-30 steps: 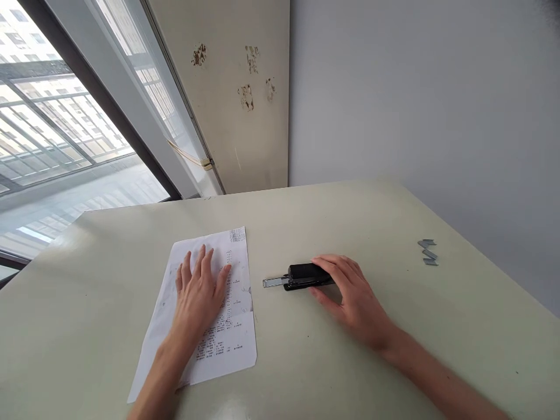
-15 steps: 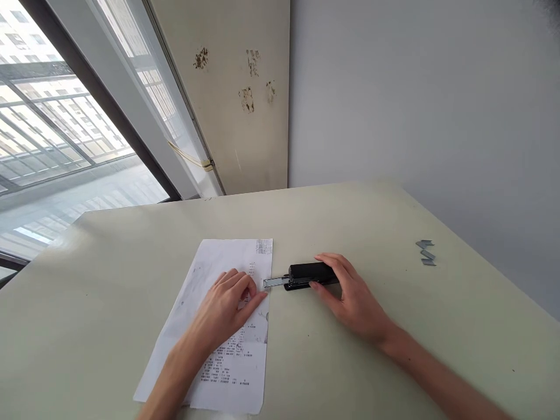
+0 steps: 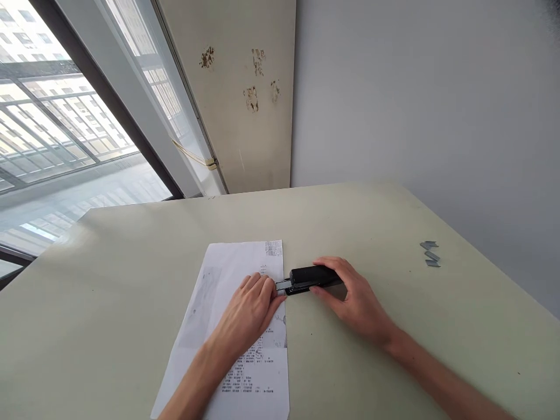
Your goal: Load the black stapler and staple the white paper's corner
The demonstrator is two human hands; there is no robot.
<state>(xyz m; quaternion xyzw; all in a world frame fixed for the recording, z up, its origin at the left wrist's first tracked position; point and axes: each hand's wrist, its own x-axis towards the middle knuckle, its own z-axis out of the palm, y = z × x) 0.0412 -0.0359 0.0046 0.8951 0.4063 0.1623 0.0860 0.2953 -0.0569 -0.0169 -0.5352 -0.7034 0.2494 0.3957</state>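
Left hand [image 3: 251, 306] first, as I see it from the head camera: it lies palm down with fingers bunched and thumb stretched out at the right edge of a printed sheet of paper [image 3: 223, 262]. Its fingertips are hidden, so I can't tell whether they pinch anything. The paper lies flat on the worktop [image 3: 359, 373], under that hand. Just right of it I have a black stapler [image 3: 312, 277], its metal strip [image 3: 284, 285] reaching the paper's edge beside the left fingers. My right hand [image 3: 356, 297] is partly closed around the stapler's rear, fingers on top, thumb along the near side. Farther right, well apart, lie several grey staple pieces [image 3: 432, 255].
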